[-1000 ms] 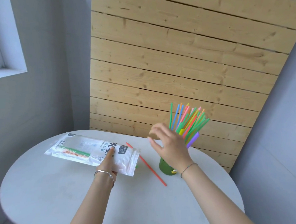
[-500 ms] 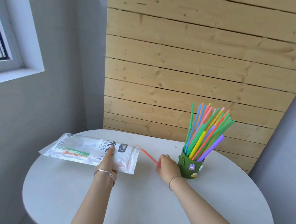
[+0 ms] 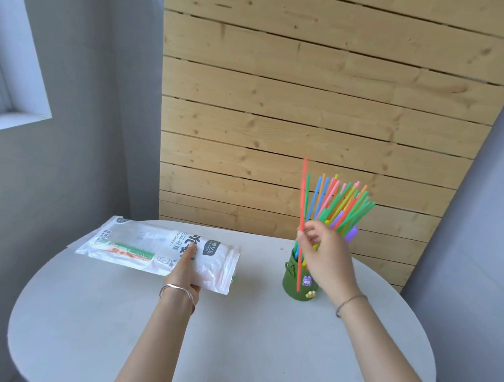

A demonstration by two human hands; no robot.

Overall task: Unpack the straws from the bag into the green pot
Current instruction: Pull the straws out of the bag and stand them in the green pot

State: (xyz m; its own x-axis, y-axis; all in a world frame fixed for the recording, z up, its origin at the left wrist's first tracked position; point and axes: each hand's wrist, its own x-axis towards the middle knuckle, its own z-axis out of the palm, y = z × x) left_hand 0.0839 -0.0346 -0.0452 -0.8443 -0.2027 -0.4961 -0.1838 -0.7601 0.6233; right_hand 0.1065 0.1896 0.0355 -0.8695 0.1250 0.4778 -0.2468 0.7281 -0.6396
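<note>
A clear plastic straw bag (image 3: 151, 248) with printed labels lies flat at the table's back left, a few orange and green straws showing inside. My left hand (image 3: 184, 271) rests on its right half, fingers pressing it down. The green pot (image 3: 291, 278) stands at the back right, filled with several coloured straws (image 3: 337, 204) fanning up and right. My right hand (image 3: 325, 255) hovers in front of the pot's rim, pinching a red straw (image 3: 303, 191) held nearly upright, its lower end in front of the pot's wall.
The round white table (image 3: 234, 338) carries only the bag and pot. A wooden slat panel (image 3: 310, 105) stands close behind it. Grey walls close in left and right, with a window sill (image 3: 14, 119) at the left.
My right hand picked the red straw up off the table and raised it upright in front of the pot. My left hand stayed on the bag.
</note>
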